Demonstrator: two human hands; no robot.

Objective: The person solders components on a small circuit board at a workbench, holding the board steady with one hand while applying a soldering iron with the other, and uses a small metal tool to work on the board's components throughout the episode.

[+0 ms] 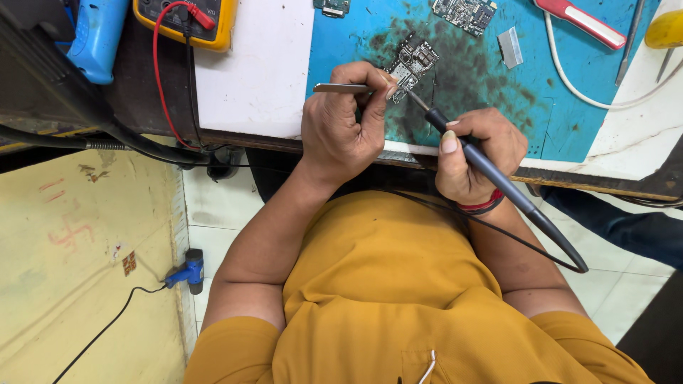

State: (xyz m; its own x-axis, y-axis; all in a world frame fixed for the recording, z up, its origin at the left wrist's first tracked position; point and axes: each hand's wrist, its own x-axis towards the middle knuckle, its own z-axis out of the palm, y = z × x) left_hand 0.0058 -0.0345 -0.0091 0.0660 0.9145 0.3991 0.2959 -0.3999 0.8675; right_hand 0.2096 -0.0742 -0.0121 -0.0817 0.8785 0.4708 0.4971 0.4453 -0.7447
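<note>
**Head view: iron and tweezers on one small board**

Head view, left to right. At the far left lie a blue tool [96,35] and a yellow meter [186,21] with a red lead [160,78]. Next comes a white sheet [256,71], then the blue mat [498,107], heavily blackened around its middle.

Our left hand [341,124] is closed around metal tweezers [341,88], thumb and forefinger pinching them, their tips meeting the near edge of the board [413,62]. The board lies flat on the stained part of the mat, near the bench's front edge. We cannot tell whether the tips actually grip a part.

Our right hand [473,153] is wrapped firmly around a soldering iron [491,171], held like a pen, its tip [418,101] just beside the board's lower edge, close to the tweezers. Its cord [562,245] loops past the wrist.

Two more boards [464,13] sit further back, with a small metal shield [509,47] and a red-handled tool [580,21] to the right.

We judge the work to be mid-way: both tools are at the board, and nothing shows a finished joint.
</note>
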